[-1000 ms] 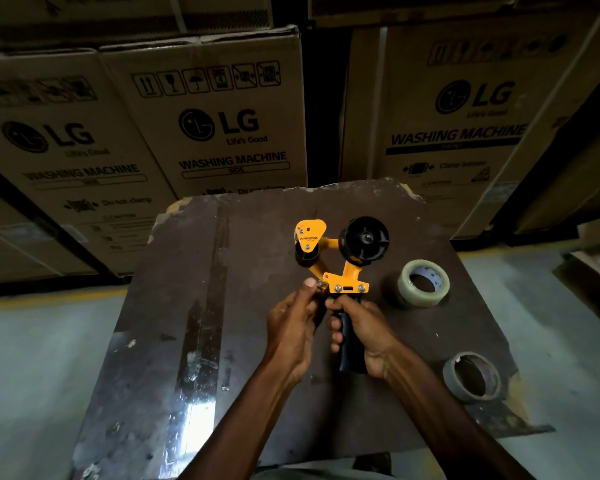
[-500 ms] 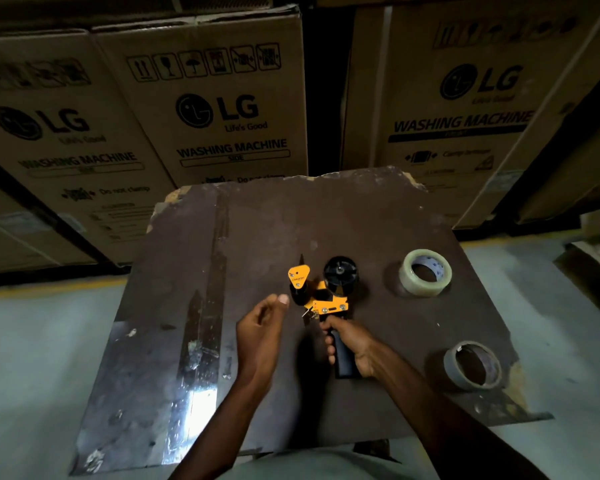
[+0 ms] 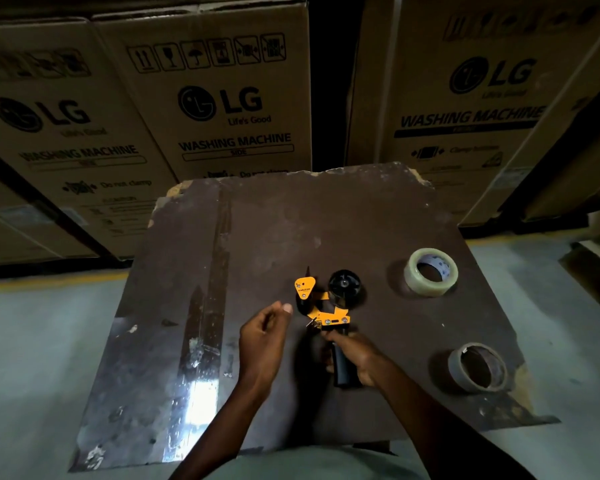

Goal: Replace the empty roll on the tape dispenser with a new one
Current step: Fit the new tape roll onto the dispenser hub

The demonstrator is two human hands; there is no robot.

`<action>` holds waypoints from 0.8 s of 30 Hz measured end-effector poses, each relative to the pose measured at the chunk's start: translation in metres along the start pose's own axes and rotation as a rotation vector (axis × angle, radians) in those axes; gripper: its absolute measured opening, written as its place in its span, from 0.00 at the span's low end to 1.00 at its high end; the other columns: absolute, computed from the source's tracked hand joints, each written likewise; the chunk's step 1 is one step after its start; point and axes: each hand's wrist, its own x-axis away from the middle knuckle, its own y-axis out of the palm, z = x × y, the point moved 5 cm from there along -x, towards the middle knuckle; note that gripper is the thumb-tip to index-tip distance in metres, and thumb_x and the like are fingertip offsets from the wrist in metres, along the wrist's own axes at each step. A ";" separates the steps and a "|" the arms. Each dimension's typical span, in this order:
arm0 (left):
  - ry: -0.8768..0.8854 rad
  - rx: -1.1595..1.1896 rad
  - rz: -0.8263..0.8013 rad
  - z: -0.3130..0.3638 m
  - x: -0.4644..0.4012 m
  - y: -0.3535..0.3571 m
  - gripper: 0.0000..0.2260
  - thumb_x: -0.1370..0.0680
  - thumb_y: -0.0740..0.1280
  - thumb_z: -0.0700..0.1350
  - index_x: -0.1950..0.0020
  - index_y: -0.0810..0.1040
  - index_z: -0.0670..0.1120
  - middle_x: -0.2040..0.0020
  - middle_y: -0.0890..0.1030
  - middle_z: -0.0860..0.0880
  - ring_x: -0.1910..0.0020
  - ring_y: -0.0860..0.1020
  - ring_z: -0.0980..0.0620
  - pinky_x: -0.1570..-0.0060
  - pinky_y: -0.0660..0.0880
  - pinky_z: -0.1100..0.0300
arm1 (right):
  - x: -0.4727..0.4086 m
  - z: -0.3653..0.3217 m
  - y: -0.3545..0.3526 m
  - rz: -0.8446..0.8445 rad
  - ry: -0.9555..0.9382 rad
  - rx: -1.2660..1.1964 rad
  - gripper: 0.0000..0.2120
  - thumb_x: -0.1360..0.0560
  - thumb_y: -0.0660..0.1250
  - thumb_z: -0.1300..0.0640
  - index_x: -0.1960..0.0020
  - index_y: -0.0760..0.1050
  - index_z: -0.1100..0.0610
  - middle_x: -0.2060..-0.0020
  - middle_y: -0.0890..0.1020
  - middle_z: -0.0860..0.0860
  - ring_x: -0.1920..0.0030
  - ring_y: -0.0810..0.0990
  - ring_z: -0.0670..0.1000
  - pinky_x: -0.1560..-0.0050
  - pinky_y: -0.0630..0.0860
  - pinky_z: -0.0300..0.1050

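An orange and black tape dispenser (image 3: pixel 323 306) lies low over the dark board (image 3: pixel 291 230), its black hub bare with no roll on it. My right hand (image 3: pixel 354 355) grips its black handle. Just left of the dispenser, my left hand (image 3: pixel 264 337) hovers with fingers loosely curled and holds nothing. A full roll of clear tape (image 3: pixel 431 271) lies flat on the board to the right. An empty brown cardboard core (image 3: pixel 478 367) lies nearer me at the right edge.
The board is a worn sheet with a shiny strip of tape (image 3: pixel 201 341) down its left side and chipped edges. Large LG washing machine cartons (image 3: pixel 222 98) stand stacked right behind it. Grey floor (image 3: pixel 32 358) surrounds it.
The dispenser has come down from held up near the camera to close over the board. My left hand let go of its frame and drew away to the left.
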 end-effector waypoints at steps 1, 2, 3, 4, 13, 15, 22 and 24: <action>-0.002 -0.001 -0.010 0.000 0.000 0.002 0.13 0.24 0.71 0.44 0.40 0.81 0.42 0.48 0.84 0.51 0.52 0.79 0.65 0.52 0.75 0.74 | 0.001 0.000 -0.002 0.020 -0.036 0.023 0.08 0.27 0.75 0.53 0.57 0.80 0.57 0.68 0.83 0.54 0.67 0.82 0.54 0.67 0.80 0.44; -0.005 -0.004 -0.024 -0.001 0.000 0.004 0.13 0.24 0.71 0.44 0.41 0.81 0.43 0.48 0.84 0.52 0.52 0.79 0.66 0.53 0.75 0.75 | 0.001 0.000 -0.005 0.038 -0.070 0.041 0.11 0.29 0.77 0.51 0.57 0.81 0.57 0.68 0.84 0.55 0.67 0.82 0.54 0.65 0.80 0.45; -0.008 -0.009 -0.040 -0.001 0.000 0.007 0.13 0.24 0.71 0.44 0.41 0.80 0.44 0.48 0.84 0.53 0.52 0.78 0.67 0.54 0.74 0.74 | 0.002 -0.001 -0.009 0.063 -0.112 0.085 0.13 0.31 0.78 0.47 0.59 0.81 0.56 0.67 0.83 0.54 0.66 0.82 0.54 0.65 0.78 0.45; -0.012 -0.018 -0.059 -0.002 0.001 0.009 0.13 0.24 0.71 0.45 0.40 0.80 0.45 0.48 0.83 0.55 0.51 0.78 0.67 0.53 0.74 0.73 | 0.002 -0.002 -0.015 0.096 -0.161 0.169 0.16 0.33 0.77 0.42 0.63 0.80 0.54 0.69 0.82 0.52 0.67 0.80 0.52 0.65 0.76 0.45; 0.006 -0.142 -0.239 0.004 -0.002 0.056 0.16 0.24 0.72 0.46 0.38 0.79 0.42 0.46 0.85 0.48 0.49 0.82 0.57 0.48 0.79 0.64 | 0.053 -0.056 -0.097 0.502 -0.491 0.638 0.20 0.29 0.71 0.37 0.45 0.77 0.49 0.51 0.84 0.48 0.44 0.83 0.55 0.41 0.77 0.52; 0.013 -0.184 -0.274 0.007 -0.005 0.075 0.17 0.25 0.72 0.47 0.38 0.79 0.43 0.46 0.84 0.47 0.47 0.82 0.53 0.44 0.79 0.54 | 0.064 -0.078 -0.115 0.584 -0.588 0.705 0.27 0.27 0.71 0.40 0.35 0.75 0.55 0.41 0.81 0.54 0.38 0.79 0.57 0.38 0.74 0.50; 0.059 -0.269 -0.384 0.010 -0.012 0.160 0.21 0.25 0.72 0.46 0.34 0.76 0.42 0.41 0.81 0.48 0.43 0.80 0.54 0.41 0.76 0.61 | 0.031 -0.131 -0.183 0.698 -0.775 0.912 0.40 0.35 0.67 0.33 0.31 0.72 0.58 0.34 0.77 0.58 0.31 0.73 0.60 0.30 0.69 0.52; 0.041 -0.296 -0.414 0.006 -0.015 0.183 0.22 0.25 0.72 0.48 0.33 0.75 0.43 0.39 0.81 0.48 0.41 0.80 0.53 0.38 0.76 0.55 | 0.020 -0.143 -0.195 0.683 -0.715 0.936 0.43 0.36 0.75 0.38 0.27 0.68 0.57 0.30 0.72 0.59 0.27 0.68 0.61 0.28 0.65 0.52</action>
